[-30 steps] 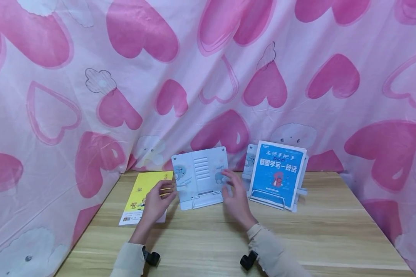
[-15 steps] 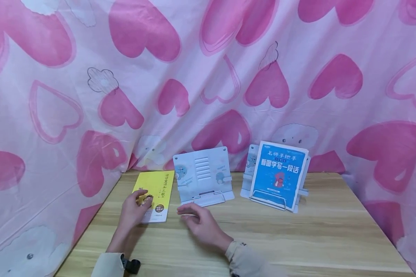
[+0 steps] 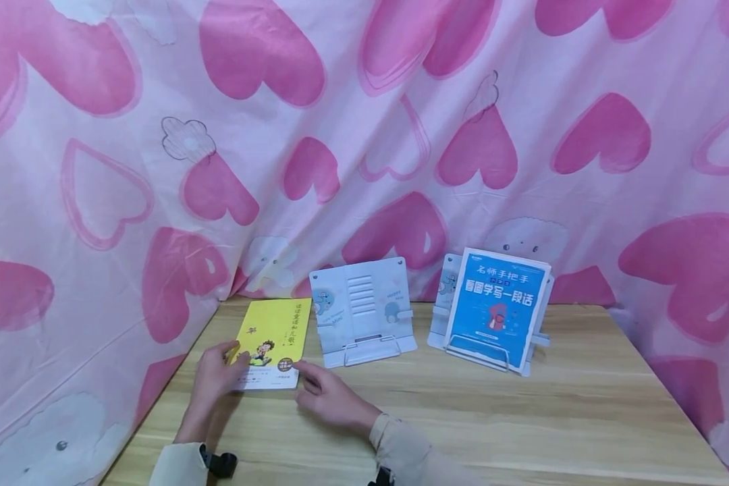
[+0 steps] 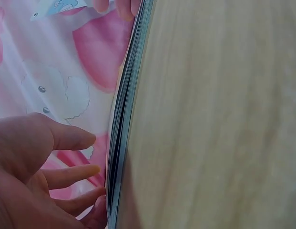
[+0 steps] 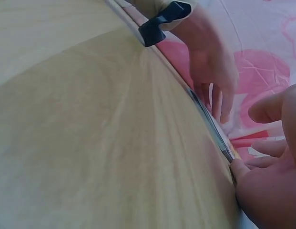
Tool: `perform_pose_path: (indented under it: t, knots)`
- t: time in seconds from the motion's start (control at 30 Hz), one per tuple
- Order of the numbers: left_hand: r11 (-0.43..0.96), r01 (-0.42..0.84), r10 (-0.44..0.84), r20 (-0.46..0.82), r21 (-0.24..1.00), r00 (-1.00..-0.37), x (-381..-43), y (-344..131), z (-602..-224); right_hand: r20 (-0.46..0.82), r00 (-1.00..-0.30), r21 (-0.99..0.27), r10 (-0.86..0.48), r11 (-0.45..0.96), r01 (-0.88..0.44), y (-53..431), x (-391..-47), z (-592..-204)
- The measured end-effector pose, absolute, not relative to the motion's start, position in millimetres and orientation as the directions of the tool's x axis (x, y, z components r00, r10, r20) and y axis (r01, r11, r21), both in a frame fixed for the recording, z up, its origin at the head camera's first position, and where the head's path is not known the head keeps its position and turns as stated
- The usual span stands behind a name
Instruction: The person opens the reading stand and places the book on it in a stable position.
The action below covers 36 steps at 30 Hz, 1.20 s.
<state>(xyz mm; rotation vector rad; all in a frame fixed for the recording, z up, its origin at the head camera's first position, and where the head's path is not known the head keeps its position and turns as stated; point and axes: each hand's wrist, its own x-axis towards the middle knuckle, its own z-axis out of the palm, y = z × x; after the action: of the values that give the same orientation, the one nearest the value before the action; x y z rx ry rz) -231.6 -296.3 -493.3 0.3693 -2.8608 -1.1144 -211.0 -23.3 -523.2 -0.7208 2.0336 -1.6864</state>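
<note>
A yellow book (image 3: pixel 276 331) with a cartoon child on its cover lies flat at the left of the table. At its left edge is my left hand (image 3: pixel 214 374), thumb and fingers spread apart; in the left wrist view its lower fingers reach the page edges (image 4: pixel 128 102). My right hand (image 3: pixel 334 399) touches the book's lower right corner with its fingers, the thumb held away from the cover in the right wrist view. Right of the book stands a pale blue bookstand (image 3: pixel 364 314) with a wire holder at its foot and no book on it.
A second bookstand (image 3: pixel 443 304) stands further right, bearing a blue-covered book (image 3: pixel 501 304) behind its wire. A pink heart-patterned curtain (image 3: pixel 395 223) hangs behind the wooden table (image 3: pixel 492 418).
Both hands have moved left and toward me, away from the middle bookstand to the yellow book. The right hand has come to the book's lower right corner.
</note>
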Motion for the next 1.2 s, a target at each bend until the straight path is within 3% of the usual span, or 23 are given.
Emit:
perform_pose_path:
  t: [0.43, 0.73, 1.2]
  knots:
    - [0.679, -0.295, -0.302, -0.111, 0.672, -0.947, -240, -296, -494, 0.003, -0.793, -0.995, -0.609, 0.075, -0.062, -23, -214, -522]
    - [0.703, -0.261, -0.301, -0.056, 0.661, -0.952, -245, -298, -500, -0.011, -0.794, -0.999, -0.608, 0.036, -0.014, -23, -215, -521]
    - [0.331, -0.27, -0.464, -0.094, 0.904, -0.881, -241, -285, -498, 0.001, -0.821, -0.999, -0.571, 0.027, -0.02, -25, -218, -524]
